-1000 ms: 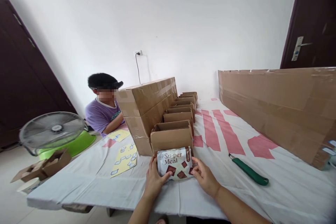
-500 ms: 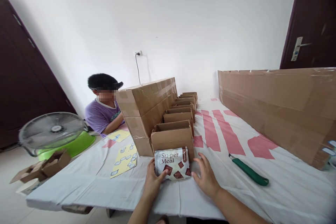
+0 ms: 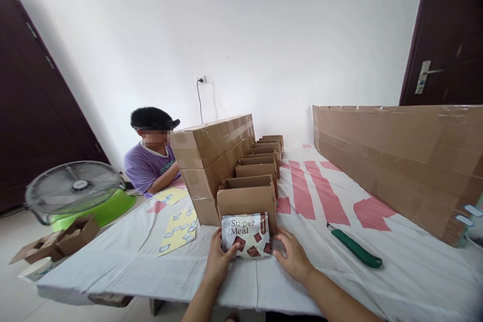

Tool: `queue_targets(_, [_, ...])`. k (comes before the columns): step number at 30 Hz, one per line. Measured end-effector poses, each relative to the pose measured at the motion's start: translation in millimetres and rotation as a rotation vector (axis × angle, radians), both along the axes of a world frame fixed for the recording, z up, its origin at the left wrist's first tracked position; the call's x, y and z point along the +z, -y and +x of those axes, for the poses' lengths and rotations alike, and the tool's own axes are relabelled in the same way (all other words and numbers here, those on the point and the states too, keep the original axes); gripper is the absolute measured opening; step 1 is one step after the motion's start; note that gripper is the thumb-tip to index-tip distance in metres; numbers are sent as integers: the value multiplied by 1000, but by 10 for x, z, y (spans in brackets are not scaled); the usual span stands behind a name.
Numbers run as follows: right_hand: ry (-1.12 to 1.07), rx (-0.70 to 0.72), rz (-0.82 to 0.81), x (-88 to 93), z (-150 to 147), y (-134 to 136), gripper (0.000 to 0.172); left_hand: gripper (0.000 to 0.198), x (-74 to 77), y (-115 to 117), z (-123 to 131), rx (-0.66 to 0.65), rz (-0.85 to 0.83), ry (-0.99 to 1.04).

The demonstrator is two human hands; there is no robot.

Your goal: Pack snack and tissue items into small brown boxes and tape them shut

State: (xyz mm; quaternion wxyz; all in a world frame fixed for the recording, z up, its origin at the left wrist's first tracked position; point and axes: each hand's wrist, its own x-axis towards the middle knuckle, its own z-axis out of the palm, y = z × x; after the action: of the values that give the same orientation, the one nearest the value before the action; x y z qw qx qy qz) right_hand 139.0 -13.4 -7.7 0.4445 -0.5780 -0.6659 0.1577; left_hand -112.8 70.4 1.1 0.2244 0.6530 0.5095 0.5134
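A white pouch [image 3: 246, 234] printed "Super Meal" with brown squares stands on the white table cover [image 3: 324, 266], leaning against the nearest open cardboard box [image 3: 247, 200]. My left hand [image 3: 219, 260] grips its left edge, thumb on the front. My right hand [image 3: 292, 255] rests just right of the pouch with fingers spread, touching or nearly touching its lower right corner. Behind the first box a row of several open boxes [image 3: 264, 153] runs away from me.
Stacked sealed cartons [image 3: 211, 153] stand left of the row. A long cardboard box [image 3: 400, 156] lies at right. A green-handled knife [image 3: 354, 249] lies on the cover. Another person [image 3: 151, 153] sits at far left near yellow sheets [image 3: 180, 226]. A fan [image 3: 73, 188] and flattened boxes [image 3: 56, 244] are on the floor.
My right hand let go of the pouch's right edge and opened beside it. The pouch shifted slightly left, held by my left hand alone.
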Motion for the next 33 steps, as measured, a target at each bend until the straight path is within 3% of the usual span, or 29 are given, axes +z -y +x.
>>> queue_targets(11, [14, -27, -28, -3, -20, 3, 20, 57, 7, 10, -1, 2, 17, -11])
queue_targets(33, [63, -41, -31, 7, -22, -30, 14, 60, 39, 33, 7, 5, -12, -44])
